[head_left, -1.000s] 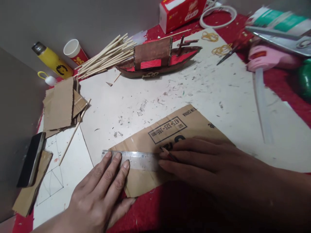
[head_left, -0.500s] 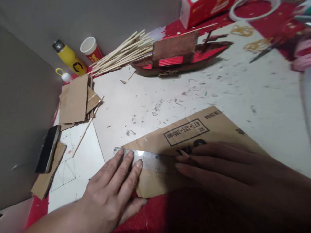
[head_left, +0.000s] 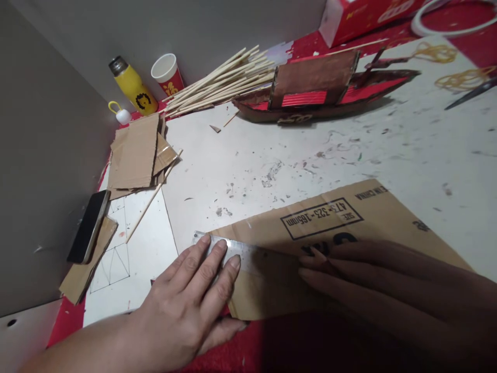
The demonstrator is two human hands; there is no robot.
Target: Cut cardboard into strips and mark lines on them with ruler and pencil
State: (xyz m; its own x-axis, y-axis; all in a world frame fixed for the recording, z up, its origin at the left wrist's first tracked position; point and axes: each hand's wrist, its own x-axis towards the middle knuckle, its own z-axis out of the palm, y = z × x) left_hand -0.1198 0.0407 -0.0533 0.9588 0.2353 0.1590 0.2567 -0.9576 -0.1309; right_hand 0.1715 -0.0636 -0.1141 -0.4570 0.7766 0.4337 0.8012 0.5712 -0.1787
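Shifted since 1 s ago: view has swung left/down, so boat, sticks and cup sit further right in frame; hands, ruler and cardboard keep the same relation to each other, i.e. measuring/marking setup holds, no cut or lift seen.

Near:
- Left hand (head_left: 186, 305): flat, palm down, fingers (head_left: 217, 261) spread slightly, tips pressing left end of metal ruler (head_left: 248, 256). Grips nothing, pins only.
- Right hand (head_left: 388, 285): in shadow, fingers long and close together, lying on ruler's right part; thin dark stick-like item (pencil?) at fingertips, can't tell for sure how it's held.
- Cardboard sheet (head_left: 330, 223): flat under ruler, printed size box facing away, near corner over red cloth (head_left: 240, 352).

Mid:
- White board (head_left: 272, 155), scuffed, w/ scraps.
- Drawn template sheet (head_left: 116, 264), phone (head_left: 88, 227) on cardboard offcut at left.
- Cardboard pieces stack (head_left: 135, 155), 1 skewer leaning beside.

Far:
- Model boat (head_left: 322, 90), brown/red.
- Skewer bundle (head_left: 221, 85).
- Paper cup (head_left: 167, 72), yellow bottle (head_left: 132, 88).
- Red box (head_left: 361, 15), rubber bands (head_left: 435, 52).
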